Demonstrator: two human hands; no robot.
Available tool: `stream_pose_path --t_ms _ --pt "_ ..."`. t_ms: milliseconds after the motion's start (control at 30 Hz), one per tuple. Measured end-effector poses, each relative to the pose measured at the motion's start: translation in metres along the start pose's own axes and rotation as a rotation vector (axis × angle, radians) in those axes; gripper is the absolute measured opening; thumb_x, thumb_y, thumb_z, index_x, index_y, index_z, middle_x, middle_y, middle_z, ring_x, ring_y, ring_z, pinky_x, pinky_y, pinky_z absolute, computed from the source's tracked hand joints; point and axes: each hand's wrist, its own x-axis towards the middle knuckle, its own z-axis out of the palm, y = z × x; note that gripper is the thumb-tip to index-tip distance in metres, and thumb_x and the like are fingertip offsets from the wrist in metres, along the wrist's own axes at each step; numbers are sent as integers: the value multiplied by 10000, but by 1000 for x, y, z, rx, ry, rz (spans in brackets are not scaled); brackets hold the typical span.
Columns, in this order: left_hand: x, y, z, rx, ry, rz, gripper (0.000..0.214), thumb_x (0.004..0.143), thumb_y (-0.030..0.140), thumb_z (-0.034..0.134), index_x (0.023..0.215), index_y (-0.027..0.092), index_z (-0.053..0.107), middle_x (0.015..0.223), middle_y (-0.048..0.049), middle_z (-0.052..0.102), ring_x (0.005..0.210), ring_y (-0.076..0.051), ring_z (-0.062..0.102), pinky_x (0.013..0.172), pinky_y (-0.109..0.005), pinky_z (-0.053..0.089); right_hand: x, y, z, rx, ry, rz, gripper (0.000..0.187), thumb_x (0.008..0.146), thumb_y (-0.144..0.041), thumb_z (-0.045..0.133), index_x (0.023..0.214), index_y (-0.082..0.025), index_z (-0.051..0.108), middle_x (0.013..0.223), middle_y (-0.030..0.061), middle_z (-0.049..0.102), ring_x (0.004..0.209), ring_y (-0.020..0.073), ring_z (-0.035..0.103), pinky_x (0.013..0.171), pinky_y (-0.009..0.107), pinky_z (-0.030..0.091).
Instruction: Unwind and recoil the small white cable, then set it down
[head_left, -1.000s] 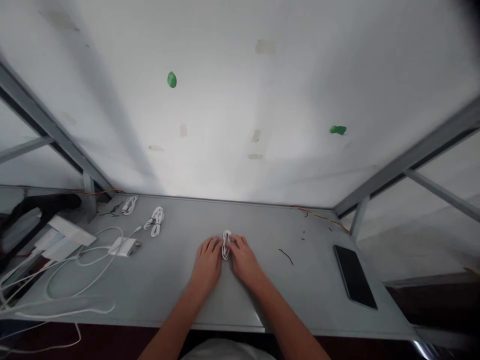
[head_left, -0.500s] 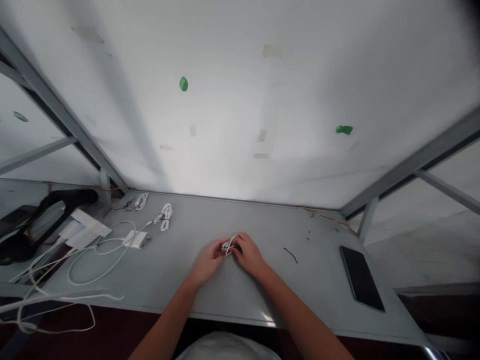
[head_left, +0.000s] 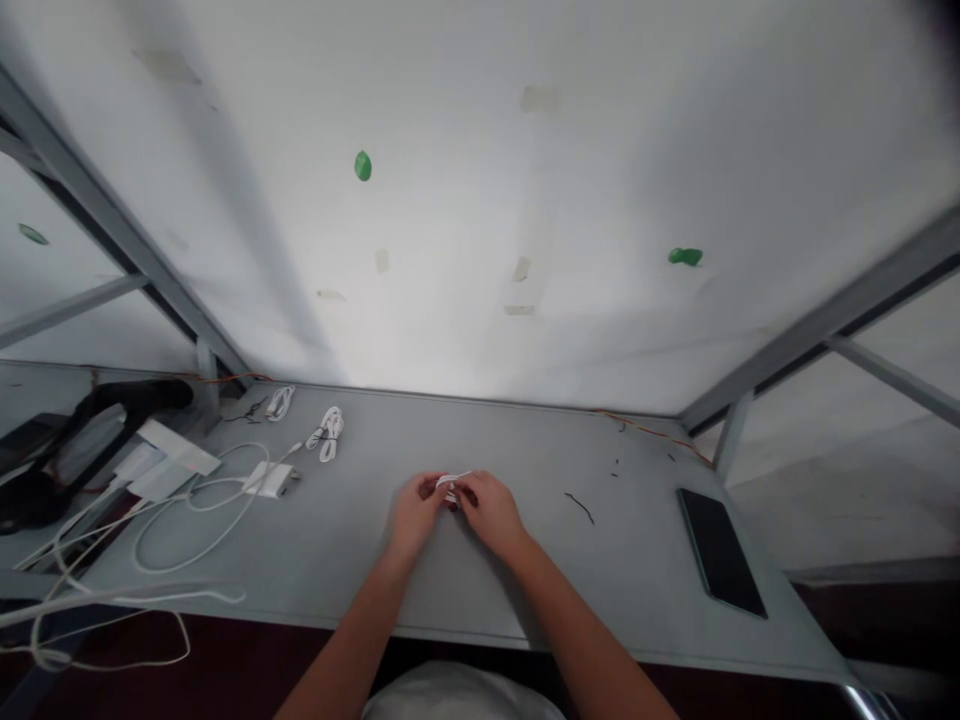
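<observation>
A small coiled white cable [head_left: 451,483] is held between both of my hands over the middle of the grey table [head_left: 360,560]. My left hand [head_left: 415,514] pinches its left side with curled fingers. My right hand [head_left: 488,510] is closed on its right side, and the fingers of both hands hide most of the coil. Both forearms reach in from the near edge.
Two more coiled white cables [head_left: 329,432] [head_left: 280,402] lie at the back left, near a white charger [head_left: 271,479] with loose long cords. A black phone [head_left: 720,549] lies at the right. A short dark wire [head_left: 580,506] lies right of my hands.
The coil stood upright between my flat hands a second ago; both hands have since closed over it and turned it sideways. The view shifted slightly.
</observation>
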Motion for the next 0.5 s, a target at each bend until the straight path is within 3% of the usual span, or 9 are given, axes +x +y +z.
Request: stream_pose_path --t_ms 167,267,367,500 --pt "4 3 -7 -64 -158 -42 567 762 547 858 1162 162 739 1126 -150 816 1032 -288 774 966 -441 593 11 -2 -18 -144 -60 -27 54 971 -201 713 957 -209 764 1087 106 718 1046 252 637 903 342 493" --pt "1 4 -11 2 -287 17 573 762 377 854 1279 182 706 1268 -150 777 1143 -289 744 1057 -462 557 16 9 -23 -84 -64 -36 52 948 -171 746 910 -207 746 1125 97 724 1075 246 623 943 351 483" --pt "-3 2 -10 312 -231 189 695 704 196 846 1379 223 680 1398 -137 713 1259 -304 672 1129 -488 507 20 22 -21 47 -71 24 189 880 -45 757 794 -206 707 1148 80 762 1110 233 636 1018 371 454" --pt "-3 -4 1 607 -116 308 644 774 159 786 1405 217 669 1389 -139 710 1309 -325 617 1155 -519 472 22 30 -15 154 -39 91 241 810 7 761 715 -202 689 1096 74 775 1072 228 652 1034 388 438"
